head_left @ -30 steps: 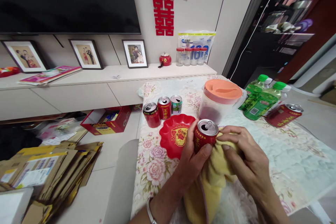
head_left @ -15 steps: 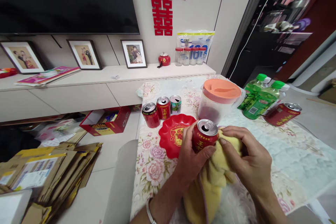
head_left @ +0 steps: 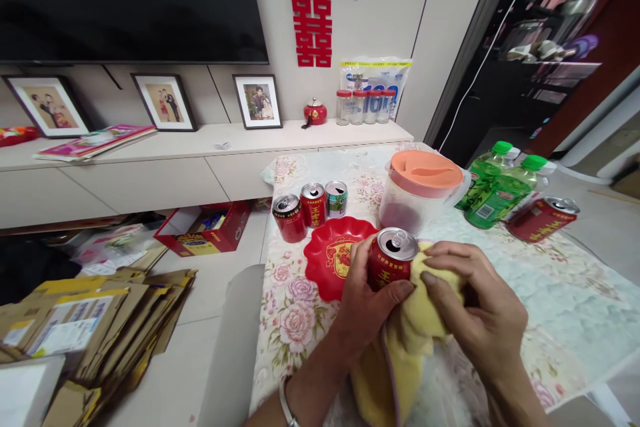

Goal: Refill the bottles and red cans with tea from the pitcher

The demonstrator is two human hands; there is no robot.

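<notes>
My left hand (head_left: pixel 367 300) is wrapped round an opened red drink can (head_left: pixel 391 260), held upright over the near part of the table. A yellow cloth (head_left: pixel 427 307) is bunched in my right hand (head_left: pixel 480 300) and presses against the can's right side; its lower end hangs down toward the tabletop. Just behind and left of the can lies a red scalloped plate (head_left: pixel 320 260) with a gold pattern, partly covered by my left hand. Beyond the can stands a clear pitcher (head_left: pixel 400 203) with an orange lid and dark contents.
Two red cans (head_left: pixel 290 219) and a green-and-silver can (head_left: pixel 336 199) stand at the table's left edge. Green-capped bottles (head_left: pixel 500 193) and a tilted red can (head_left: pixel 543 220) are at the right. Flattened cardboard (head_left: pixel 115 327) lies on the floor left of a grey seat (head_left: pixel 233 347).
The view has shifted slightly. My right hand has moved a little to the right with the cloth, while my left hand keeps its hold on the can.
</notes>
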